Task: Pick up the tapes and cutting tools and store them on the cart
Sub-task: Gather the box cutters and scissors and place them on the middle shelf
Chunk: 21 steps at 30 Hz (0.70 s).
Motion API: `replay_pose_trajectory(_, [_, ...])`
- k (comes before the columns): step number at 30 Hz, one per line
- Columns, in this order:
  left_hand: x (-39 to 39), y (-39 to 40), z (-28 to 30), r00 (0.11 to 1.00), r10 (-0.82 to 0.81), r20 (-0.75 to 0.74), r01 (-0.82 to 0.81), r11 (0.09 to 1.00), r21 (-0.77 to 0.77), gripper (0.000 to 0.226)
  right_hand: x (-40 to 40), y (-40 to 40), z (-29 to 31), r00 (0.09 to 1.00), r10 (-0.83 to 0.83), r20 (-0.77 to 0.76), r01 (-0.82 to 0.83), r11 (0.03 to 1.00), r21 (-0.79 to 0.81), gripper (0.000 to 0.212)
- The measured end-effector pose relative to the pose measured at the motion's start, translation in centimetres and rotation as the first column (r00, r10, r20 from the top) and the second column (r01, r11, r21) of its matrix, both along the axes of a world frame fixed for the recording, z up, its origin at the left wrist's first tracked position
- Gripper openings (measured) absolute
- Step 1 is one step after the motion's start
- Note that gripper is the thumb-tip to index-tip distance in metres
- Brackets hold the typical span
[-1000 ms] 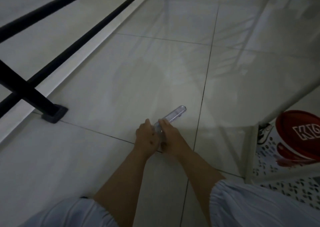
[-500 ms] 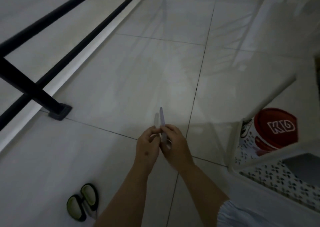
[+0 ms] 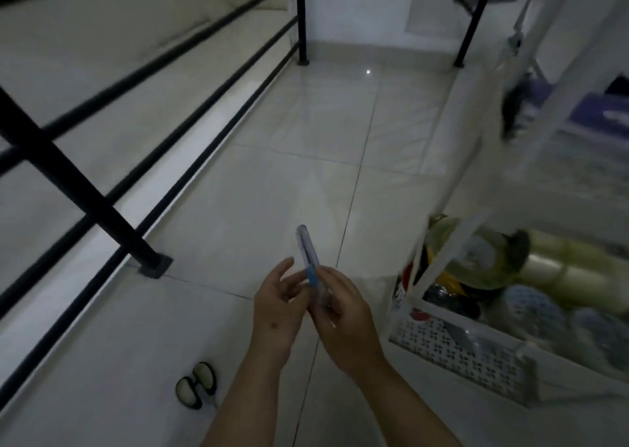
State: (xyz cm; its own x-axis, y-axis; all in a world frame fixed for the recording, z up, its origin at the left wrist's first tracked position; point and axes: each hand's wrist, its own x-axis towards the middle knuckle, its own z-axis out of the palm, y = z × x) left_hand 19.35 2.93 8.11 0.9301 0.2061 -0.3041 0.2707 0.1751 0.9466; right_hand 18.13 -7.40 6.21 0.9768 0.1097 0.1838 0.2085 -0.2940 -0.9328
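Observation:
A clear plastic utility knife [image 3: 308, 254] with a blue slider stands nearly upright above the floor tiles. My right hand [image 3: 340, 314] grips its lower end. My left hand [image 3: 277, 305] is right beside it with fingers spread loosely, fingertips near the knife's handle. A pair of scissors [image 3: 196, 384] with dark and pale green handles lies on the floor at lower left. The white cart [image 3: 452, 344] stands to the right, and its perforated lower basket holds rolls of tape [image 3: 571, 269] and other items.
A black metal railing [image 3: 85, 191] runs along the left, with a post foot [image 3: 155, 266] bolted to the floor. The cart's white uprights [image 3: 442, 252] and upper shelves fill the right side. A black rack's legs stand at the far wall.
The knife has come up off the floor and turned upright in my right hand. My left hand has loosened off it. The view has lifted, showing the scissors and more of the cart.

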Motion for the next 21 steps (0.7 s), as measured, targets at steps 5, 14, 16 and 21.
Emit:
replay_pose_trajectory(5, [-2.5, -1.9, 7.7, 0.979, -0.182, 0.093, 0.176, 0.982, 0.067, 0.057, -4.2, -2.6, 7.7, 0.998, -0.060, -0.022, 0.061, 0.997, 0.051, 0.051])
replay_pose_trajectory(14, [-6.2, -7.2, 17.1, 0.859, -0.487, 0.161, 0.477, 0.873, 0.100, 0.052, -10.6, -9.1, 16.2, 0.986, -0.168, -0.001, 0.168, 0.986, -0.004, 0.066])
replay_pose_trajectory(16, [-6.2, -8.6, 18.4, 0.800, -0.569, 0.191, 0.547, 0.822, 0.158, 0.052, -11.4, -10.6, 17.2, 0.979, -0.202, 0.020, 0.202, 0.979, -0.012, 0.072])
replay_pose_trajectory(21, [-6.7, -12.8, 20.6, 0.732, -0.651, 0.201, 0.607, 0.757, 0.243, 0.054, -12.8, -13.9, 18.3, 0.929, -0.358, 0.096, 0.364, 0.929, -0.064, 0.075])
